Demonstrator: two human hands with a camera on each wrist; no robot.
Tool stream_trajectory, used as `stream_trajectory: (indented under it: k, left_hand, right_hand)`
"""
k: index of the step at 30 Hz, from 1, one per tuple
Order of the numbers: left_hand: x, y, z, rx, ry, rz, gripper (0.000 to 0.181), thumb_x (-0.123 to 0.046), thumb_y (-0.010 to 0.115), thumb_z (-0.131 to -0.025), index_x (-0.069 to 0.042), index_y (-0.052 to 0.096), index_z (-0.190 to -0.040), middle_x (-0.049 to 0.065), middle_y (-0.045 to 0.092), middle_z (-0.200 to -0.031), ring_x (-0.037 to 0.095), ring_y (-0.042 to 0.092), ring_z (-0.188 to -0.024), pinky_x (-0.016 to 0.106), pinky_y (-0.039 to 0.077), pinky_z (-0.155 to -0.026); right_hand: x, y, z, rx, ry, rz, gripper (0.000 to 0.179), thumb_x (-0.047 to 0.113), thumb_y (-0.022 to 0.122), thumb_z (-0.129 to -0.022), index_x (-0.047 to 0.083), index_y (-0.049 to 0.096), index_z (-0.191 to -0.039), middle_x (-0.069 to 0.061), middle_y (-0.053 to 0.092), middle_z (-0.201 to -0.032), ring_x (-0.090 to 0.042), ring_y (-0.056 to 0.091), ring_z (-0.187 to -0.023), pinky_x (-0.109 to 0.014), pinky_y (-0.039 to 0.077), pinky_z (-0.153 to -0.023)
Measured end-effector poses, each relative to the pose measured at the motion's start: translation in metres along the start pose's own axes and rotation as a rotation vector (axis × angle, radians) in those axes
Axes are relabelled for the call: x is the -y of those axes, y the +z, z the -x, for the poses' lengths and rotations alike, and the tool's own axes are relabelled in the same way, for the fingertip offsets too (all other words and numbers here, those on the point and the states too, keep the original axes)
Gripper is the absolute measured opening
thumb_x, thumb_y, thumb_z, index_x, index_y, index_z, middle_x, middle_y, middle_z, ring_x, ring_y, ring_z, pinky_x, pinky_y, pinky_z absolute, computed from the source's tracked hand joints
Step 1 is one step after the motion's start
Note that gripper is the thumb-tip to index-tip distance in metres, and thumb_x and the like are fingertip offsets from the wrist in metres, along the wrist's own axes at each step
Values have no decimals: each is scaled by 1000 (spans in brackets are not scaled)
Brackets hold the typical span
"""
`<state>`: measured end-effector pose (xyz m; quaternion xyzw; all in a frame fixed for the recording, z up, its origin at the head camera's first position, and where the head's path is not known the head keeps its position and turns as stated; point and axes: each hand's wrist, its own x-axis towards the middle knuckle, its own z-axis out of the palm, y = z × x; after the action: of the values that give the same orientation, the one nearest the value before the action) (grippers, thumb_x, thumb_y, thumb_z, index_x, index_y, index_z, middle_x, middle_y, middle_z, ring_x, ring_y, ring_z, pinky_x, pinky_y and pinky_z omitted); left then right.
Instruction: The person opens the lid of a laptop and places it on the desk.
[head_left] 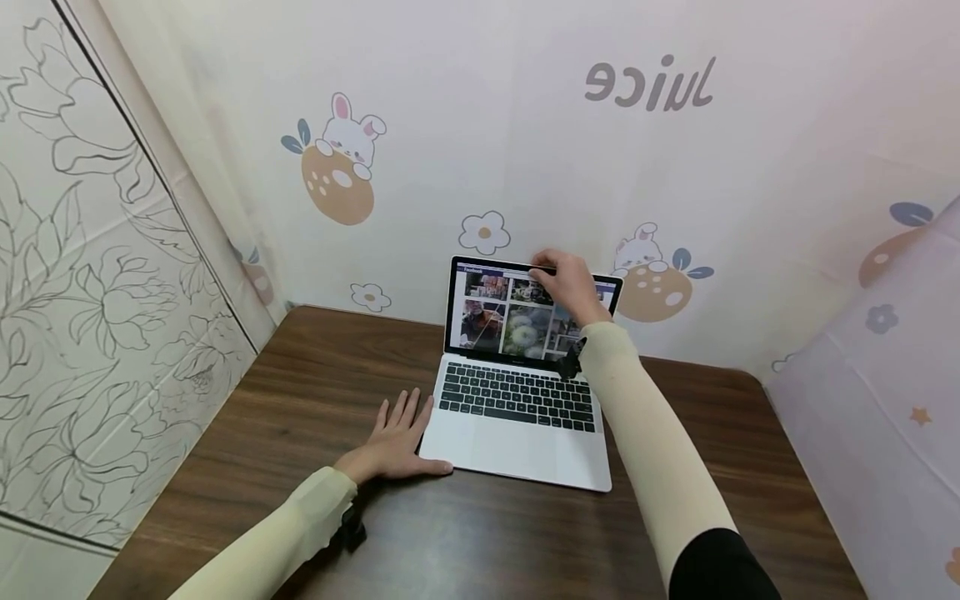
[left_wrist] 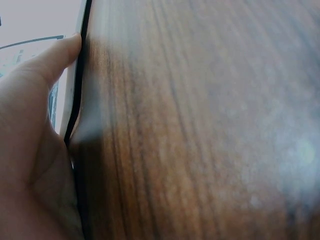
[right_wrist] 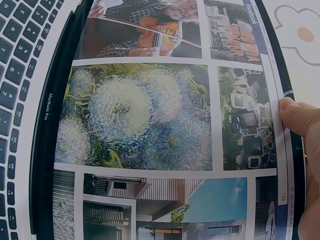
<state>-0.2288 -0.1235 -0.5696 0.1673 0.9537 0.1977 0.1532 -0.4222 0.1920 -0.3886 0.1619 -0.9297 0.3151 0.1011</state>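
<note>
A silver laptop (head_left: 517,450) stands opened on the table, its screen (head_left: 526,328) lit with a page of photos. My right hand (head_left: 567,282) grips the top edge of the screen near its middle. In the right wrist view the thumb (right_wrist: 295,111) lies on the front of the bezel, while the other fingers are mostly hidden behind the lid. At the laptop's front left corner, my left hand (head_left: 392,446) rests with straight, spread fingers. Its thumb (left_wrist: 64,52) lies along the laptop's front edge in the left wrist view.
The brown wooden table (head_left: 337,350) reaches back to a pale curtain (head_left: 465,125) printed with rabbits and fruit, close behind the screen. Another printed curtain (head_left: 862,400) hangs at the right. On the left stands a white panel (head_left: 97,275) with flower line drawings.
</note>
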Motion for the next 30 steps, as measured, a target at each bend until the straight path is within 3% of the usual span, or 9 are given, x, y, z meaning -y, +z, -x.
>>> stream_trajectory:
  k: [8,19,30]
  left_hand:
    - [-1,-3,3,2,-2,11,133,-99,49,-71,-25,-9,-166,9,-16,-172,31,-18,-159,61,-14,-123]
    - [1,1,-6,-2,15,-3,132,-97,51,-72,-23,-4,-167,12,-11,-174,34,-14,-160,62,-11,-124]
    - [-2,-1,-2,6,-21,-6,133,-100,48,-70,-26,-10,-165,9,-15,-173,31,-18,-159,61,-13,-124]
  right_hand:
    - [0,2,-1,1,-6,7,24,24,67,-102,11,70,-123,-12,72,-125,-30,68,-114,-50,53,-98]
    - [-6,-1,3,-4,-19,-3,22,23,67,-102,11,70,-120,-11,72,-124,-29,68,-113,-49,54,-98]
    - [-2,1,14,-61,-129,59,22,21,67,-102,9,71,-120,-11,74,-120,-27,70,-108,-45,57,-94]
